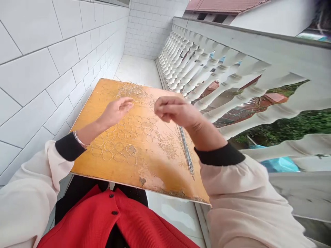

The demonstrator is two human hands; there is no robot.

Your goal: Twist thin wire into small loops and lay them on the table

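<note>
My left hand [119,109] is raised over the wooden board, its fingers bent and drawn together. Anything between those fingertips is too small to make out. To its right, my right hand [176,109] is curled in a pinch, knuckles up, a short gap from the left. A thin dark line shows just below it; whether this is a wire in the fingers I cannot tell. Under the hands lie many thin wire rings [120,134], spread in loose rows. Behind them is a tangled heap of thin wire [131,90]. A bundle of straight wires [186,151] lies near the right edge.
The worn orange board [160,172] has peeling patches and a chipped front edge close to my body. A white tiled wall [64,58] runs along the left. On the right stands a white balustrade [227,82], with greenery and roofs beyond it.
</note>
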